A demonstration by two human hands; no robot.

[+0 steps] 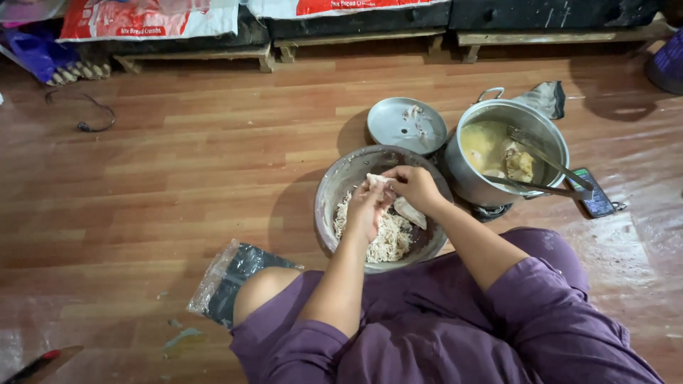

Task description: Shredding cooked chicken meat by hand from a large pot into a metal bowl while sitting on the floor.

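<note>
My left hand (366, 208) and my right hand (413, 186) meet over a metal bowl (338, 183) on the wooden floor. Both pinch a pale piece of cooked chicken (376, 179) held between them. Shredded white meat (384, 238) is piled in the bowl under my hands, with a larger pale piece (411, 212) lying beside the pile. My purple-clad knees frame the near side of the bowl.
A metal pot (544, 131) of yellowish broth with chicken and tongs (548, 160) stands right of the bowl, its lid (407, 126) upturned behind. A phone (593, 193) lies right of the pot. A plastic bag (228, 277) and a knife (39, 364) lie to my left. Sacks on pallets line the back.
</note>
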